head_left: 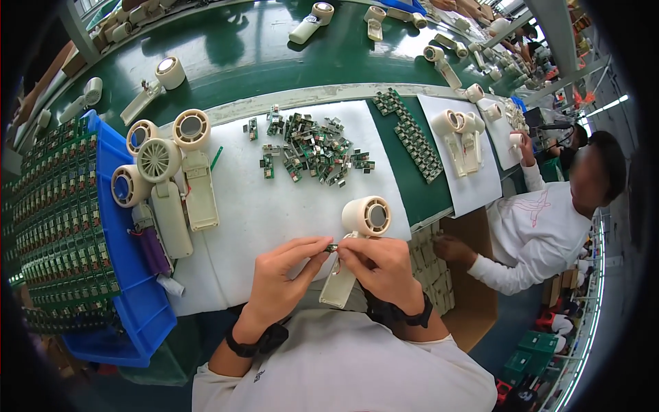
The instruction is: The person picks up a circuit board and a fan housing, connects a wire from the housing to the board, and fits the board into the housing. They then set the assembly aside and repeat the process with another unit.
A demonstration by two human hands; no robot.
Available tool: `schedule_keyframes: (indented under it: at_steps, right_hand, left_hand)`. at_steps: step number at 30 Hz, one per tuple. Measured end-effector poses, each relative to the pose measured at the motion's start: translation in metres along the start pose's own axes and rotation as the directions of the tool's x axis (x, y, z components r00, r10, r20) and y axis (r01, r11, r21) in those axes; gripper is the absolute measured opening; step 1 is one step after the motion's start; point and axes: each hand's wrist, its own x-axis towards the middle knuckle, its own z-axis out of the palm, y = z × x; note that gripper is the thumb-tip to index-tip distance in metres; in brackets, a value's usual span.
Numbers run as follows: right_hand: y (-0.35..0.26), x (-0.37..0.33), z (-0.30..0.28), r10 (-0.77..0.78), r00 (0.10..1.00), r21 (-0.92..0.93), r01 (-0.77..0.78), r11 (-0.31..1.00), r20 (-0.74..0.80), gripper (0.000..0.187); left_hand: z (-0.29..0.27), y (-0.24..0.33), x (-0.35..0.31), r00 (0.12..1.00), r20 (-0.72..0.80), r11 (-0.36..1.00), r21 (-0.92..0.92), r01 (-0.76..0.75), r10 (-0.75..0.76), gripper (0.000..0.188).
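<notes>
Close to my body, my left hand [288,268] is closed, thumb and forefinger pinching a small green circuit board [331,248]. My right hand [382,266] is also closed, its fingertips at the board's right end; what exactly they grip there is hidden. Under and behind the right hand lies a cream handheld fan housing [366,215], its round head pointing away from me and its open handle [338,284] toward me. The hand covers the middle of the handle. Farther off on the white sheet [240,199] sits a loose pile of small circuit boards [319,147].
At left, several fan housings [159,161] stand beside a blue bin [147,312] next to stacked green board panels [65,220]. A strip of joined boards [415,144] lies right of the sheet. Beyond runs a green conveyor [240,51] carrying housings. A co-worker [542,220] sits at right beside a cardboard box [473,302].
</notes>
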Motion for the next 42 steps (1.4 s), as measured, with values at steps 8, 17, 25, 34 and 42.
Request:
schedule_keyframes:
  at_steps: [8,17,25,34,42]
  right_hand:
    - [-0.002,-0.001,0.0,0.044,0.999,0.01,-0.044,0.999,0.005,0.011]
    - [-0.011,0.001,0.001,0.14,0.989,-0.008,-0.139,0.99,0.049,0.014]
    - [-0.004,0.002,-0.004,-0.182,0.983,-0.293,0.183,0.938,0.033,0.014]
    - [-0.018,-0.001,0.008,0.076,0.99,-0.034,-0.081,0.996,-0.118,0.012]
    - [-0.03,-0.001,0.008,0.249,0.965,0.078,-0.242,0.967,-0.087,0.011]
  left_hand:
    - [-0.003,-0.004,0.0,1.0,0.016,0.997,-0.08,0.011,-0.01,0.03]
    - [-0.009,-0.009,0.003,0.998,0.066,0.99,-0.138,0.023,-0.014,0.034]
    - [-0.002,-0.014,0.003,0.999,0.008,0.973,-0.23,-0.034,0.036,0.033]
    - [0.025,-0.014,-0.003,0.907,-0.201,0.921,0.206,-0.331,0.371,0.039]
    - [0.034,-0.023,-0.003,0.803,-0.17,0.767,0.459,-0.448,0.571,0.053]
